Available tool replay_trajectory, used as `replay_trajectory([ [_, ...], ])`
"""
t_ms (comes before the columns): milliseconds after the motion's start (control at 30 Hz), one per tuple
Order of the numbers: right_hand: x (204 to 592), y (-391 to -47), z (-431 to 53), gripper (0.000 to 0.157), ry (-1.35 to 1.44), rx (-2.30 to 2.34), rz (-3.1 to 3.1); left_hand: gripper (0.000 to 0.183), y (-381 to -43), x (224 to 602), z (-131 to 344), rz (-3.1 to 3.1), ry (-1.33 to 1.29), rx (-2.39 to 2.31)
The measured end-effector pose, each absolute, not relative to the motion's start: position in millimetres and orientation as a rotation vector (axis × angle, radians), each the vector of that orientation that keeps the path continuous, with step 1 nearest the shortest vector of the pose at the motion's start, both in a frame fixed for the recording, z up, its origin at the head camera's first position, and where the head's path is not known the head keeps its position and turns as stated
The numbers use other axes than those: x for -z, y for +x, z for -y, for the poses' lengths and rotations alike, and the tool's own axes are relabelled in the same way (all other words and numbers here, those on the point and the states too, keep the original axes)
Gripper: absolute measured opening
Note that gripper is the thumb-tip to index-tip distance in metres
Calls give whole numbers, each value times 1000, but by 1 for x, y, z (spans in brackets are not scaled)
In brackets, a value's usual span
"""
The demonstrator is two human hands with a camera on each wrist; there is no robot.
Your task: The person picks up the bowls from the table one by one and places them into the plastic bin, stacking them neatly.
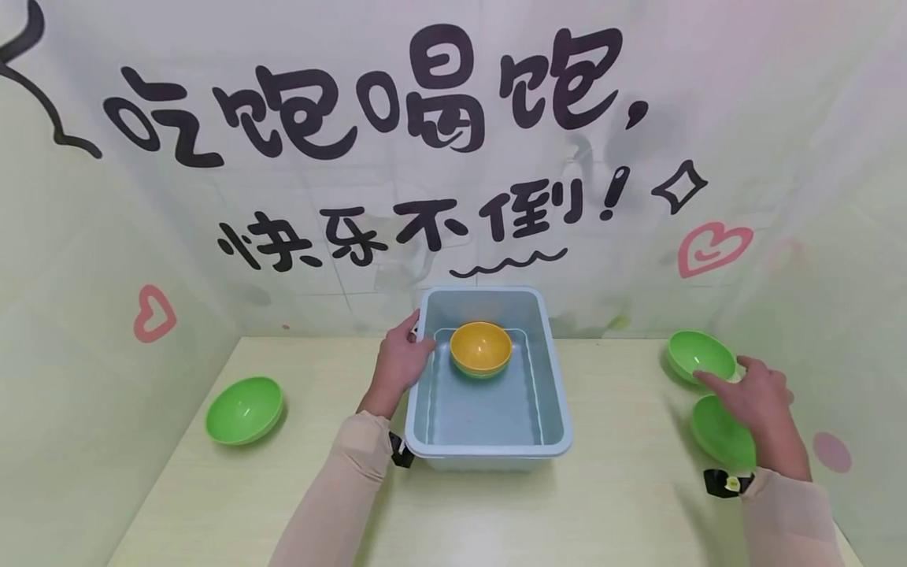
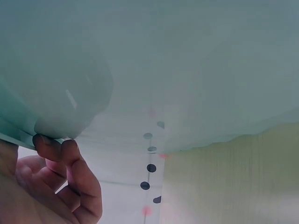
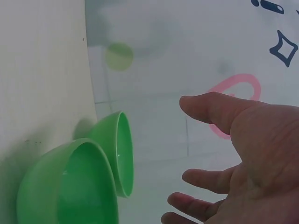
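Observation:
A light blue plastic basin [image 1: 489, 452] stands on the table at the middle. My left hand [image 1: 401, 356] grips its left rim, thumb over the edge; in the left wrist view the curled fingers [image 2: 86, 186] lie against the outer wall. Inside the basin, toward its far end, sits a yellow bowl [image 1: 482, 346] with green showing beneath it. My right hand [image 1: 758, 402] hovers over two green bowls at the right, the far bowl [image 1: 697, 356] and the near bowl [image 1: 719, 433]. Its thumb and fingers are spread, holding nothing, and it partly covers the near bowl [image 3: 70, 186].
Another green bowl [image 1: 244, 411] sits alone on the left side of the pale wooden table [image 1: 595, 504]. A white printed curtain [image 1: 453, 197] with black lettering and hearts closes off the back and both sides.

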State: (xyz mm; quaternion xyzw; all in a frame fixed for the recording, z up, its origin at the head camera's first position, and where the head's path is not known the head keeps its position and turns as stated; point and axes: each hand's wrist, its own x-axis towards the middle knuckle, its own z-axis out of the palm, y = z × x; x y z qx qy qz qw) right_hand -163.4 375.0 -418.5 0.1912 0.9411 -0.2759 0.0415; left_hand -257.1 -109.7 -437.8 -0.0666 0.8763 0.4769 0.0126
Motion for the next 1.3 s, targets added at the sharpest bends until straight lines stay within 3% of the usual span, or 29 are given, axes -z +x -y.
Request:
replay_trajectory([
  [633,454,-146,-387,129,646,742,-2690,67,-257,439,112,-2738,-208,-1483],
  [1300,467,-138,-385,130,692,780,-2695,68,-259,438,109,-2744,-207,-1489],
])
